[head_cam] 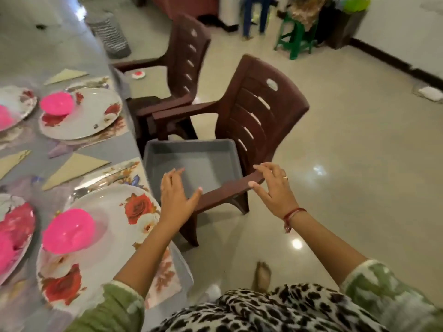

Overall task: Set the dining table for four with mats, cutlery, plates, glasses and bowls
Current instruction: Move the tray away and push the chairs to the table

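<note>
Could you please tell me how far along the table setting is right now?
Done: floral plates sit on mats with pink bowls on them, folded napkins alongside. In hand: nothing; the left hand and right hand are open above the empty grey tray on the chair. Left: no glasses in view; cutlery too blurred to confirm.

Home dining room: laid table (115, 144), floral plates (96, 111), brown plastic chairs (259, 111), glossy tiled floor (359, 164).
</note>
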{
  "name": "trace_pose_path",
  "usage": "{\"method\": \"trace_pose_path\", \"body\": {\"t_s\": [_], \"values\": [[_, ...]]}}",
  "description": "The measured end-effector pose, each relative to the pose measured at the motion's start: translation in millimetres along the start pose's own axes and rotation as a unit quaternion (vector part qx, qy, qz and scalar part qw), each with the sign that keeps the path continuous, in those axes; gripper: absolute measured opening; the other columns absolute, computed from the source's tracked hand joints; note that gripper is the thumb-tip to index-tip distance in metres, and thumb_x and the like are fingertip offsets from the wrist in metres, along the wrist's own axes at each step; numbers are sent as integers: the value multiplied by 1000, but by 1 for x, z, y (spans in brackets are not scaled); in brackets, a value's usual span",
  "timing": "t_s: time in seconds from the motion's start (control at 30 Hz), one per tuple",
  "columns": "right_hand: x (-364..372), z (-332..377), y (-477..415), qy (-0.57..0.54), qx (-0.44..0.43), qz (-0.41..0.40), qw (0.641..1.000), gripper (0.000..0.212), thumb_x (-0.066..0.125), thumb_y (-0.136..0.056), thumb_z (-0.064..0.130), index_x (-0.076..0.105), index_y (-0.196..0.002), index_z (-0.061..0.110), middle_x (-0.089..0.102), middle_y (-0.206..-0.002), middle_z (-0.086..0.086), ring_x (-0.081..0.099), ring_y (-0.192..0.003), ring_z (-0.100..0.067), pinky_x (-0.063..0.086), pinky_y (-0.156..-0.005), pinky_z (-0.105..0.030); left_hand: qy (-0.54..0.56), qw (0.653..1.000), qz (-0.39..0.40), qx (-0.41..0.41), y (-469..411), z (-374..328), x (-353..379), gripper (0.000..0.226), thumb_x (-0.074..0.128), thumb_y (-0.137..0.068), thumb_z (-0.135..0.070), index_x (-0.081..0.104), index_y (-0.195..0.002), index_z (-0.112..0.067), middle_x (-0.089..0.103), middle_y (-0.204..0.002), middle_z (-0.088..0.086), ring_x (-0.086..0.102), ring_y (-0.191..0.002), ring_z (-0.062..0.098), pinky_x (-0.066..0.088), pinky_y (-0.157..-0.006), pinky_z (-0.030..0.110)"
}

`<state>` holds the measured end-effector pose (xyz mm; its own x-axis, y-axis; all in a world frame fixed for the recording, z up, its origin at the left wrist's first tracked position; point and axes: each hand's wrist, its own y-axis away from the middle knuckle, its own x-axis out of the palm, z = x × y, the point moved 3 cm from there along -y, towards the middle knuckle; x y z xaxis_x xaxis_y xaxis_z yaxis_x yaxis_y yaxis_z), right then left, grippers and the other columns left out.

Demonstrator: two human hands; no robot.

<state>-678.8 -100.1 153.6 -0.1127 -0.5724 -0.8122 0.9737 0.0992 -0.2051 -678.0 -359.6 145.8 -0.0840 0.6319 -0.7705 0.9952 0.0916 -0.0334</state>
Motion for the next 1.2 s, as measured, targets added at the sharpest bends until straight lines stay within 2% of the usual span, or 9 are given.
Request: {"method": "trace_pose_path", "body": {"t_s": [0.23,0.3,0.4,0.53,0.73,0.9,1.07,1.2], "values": [[22,-51,-104,-44,-57,83,994,65,31,-87,63,48,-133,20,43,-131,-3,38,-120,-18,31,-97,-27,-27,993,-33,-112,-46,-2,28,69,63,-87,-37,31,-144,-14,22,-150,13,21,-140,30,25,-112,44],[35,-58,-128,-51,-64,103,991,66,30,-87,63,47,-134,20,42,-131,-4,38,-120,-20,33,-99,-31,-34,988,-45,-145,-57,4,31,69,64,-87,-37,31,-144,-14,23,-149,13,22,-139,31,26,-111,44],[60,-70,-157,-57,-59,136,987,67,30,-88,65,46,-134,19,42,-130,-4,39,-121,-22,38,-101,-40,-46,981,-43,-186,-78,18,38,71,63,-86,-39,31,-144,-13,25,-149,13,23,-139,31,28,-111,46],[94,-85,-190,-45,-32,177,983,69,31,-89,65,41,-138,18,40,-133,-6,39,-123,-25,39,-100,-42,-63,976,-29,-208,-123,48,46,73,63,-87,-40,30,-144,-11,24,-149,15,21,-140,31,28,-111,46],[155,-115,-236,11,46,229,972,78,35,-86,69,37,-142,14,39,-137,-12,38,-125,-31,36,-102,-45,-133,962,30,-236,-220,119,68,73,61,-87,-42,29,-143,-9,23,-151,16,15,-142,35,22,-112,48],[221,-151,-248,40,149,274,949,69,51,-89,46,31,-145,11,36,-139,-19,38,-126,-39,37,-102,-49,-178,943,92,-266,-291,185,107,73,63,-86,-39,28,-141,-7,23,-150,16,15,-140,35,25,-111,51],[281,-188,-232,48,267,323,907,78,53,-91,42,14,-149,9,27,-147,-21,34,-130,-41,30,-108,-48,-235,908,127,-321,-324,252,143,89,64,-86,-38,8,-151,-14,8,-157,14,5,-145,33,11,-116,51],[302,-195,-230,78,297,324,895,83,54,-91,42,7,-150,7,18,-152,-20,30,-129,-45,28,-107,-49,-262,892,137,-342,-319,280,154,99,66,-83,-37,-3,-152,-20,2,-159,12,4,-145,34,15,-112,58]]}}
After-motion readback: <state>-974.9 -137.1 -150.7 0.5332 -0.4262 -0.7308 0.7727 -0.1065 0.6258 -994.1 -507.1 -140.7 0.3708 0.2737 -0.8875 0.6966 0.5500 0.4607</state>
